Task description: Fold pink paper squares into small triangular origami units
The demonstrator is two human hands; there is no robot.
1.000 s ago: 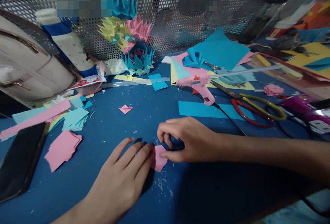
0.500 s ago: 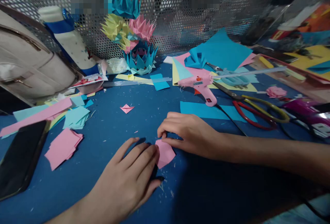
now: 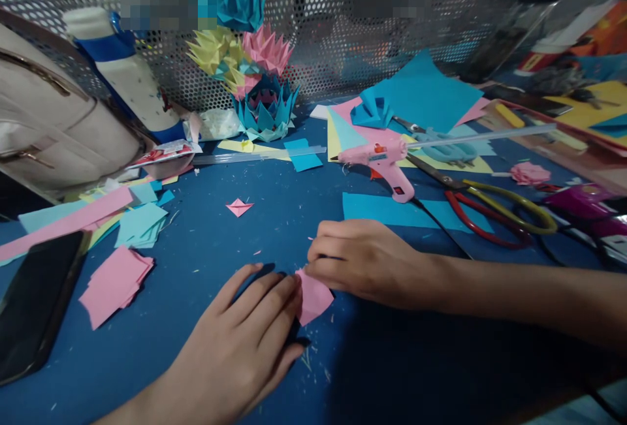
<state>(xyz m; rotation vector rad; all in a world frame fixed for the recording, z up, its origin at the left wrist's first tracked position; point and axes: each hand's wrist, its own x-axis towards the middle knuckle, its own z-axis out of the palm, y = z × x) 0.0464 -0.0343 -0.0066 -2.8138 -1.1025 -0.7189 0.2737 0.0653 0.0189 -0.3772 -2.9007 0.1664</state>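
Note:
A small piece of pink paper (image 3: pixel 313 301) lies on the blue table between my hands. My left hand (image 3: pixel 245 327) rests flat with its fingers spread, the fingertips over the paper's left edge. At the upper edge, my right hand (image 3: pixel 355 258) has its thumb and fingers closed on the paper; the very tips are partly hidden. Farther back sits a small folded pink paper piece (image 3: pixel 239 207). Left of my left hand is a stack of pink paper squares (image 3: pixel 115 284).
Behind my right hand lie a blue paper strip (image 3: pixel 382 208), a pink glue gun (image 3: pixel 379 154) and large scissors (image 3: pixel 494 206). Folded paper flowers (image 3: pixel 267 111) stand by the perforated metal screen. A phone (image 3: pixel 36 307), a bottle (image 3: pixel 127 79) and a bag (image 3: pixel 63 111) are at the left.
My right hand has shifted slightly to the right and down, its fingers closing more tightly at the paper's upper edge, which now looks bent. My left hand has stayed in place.

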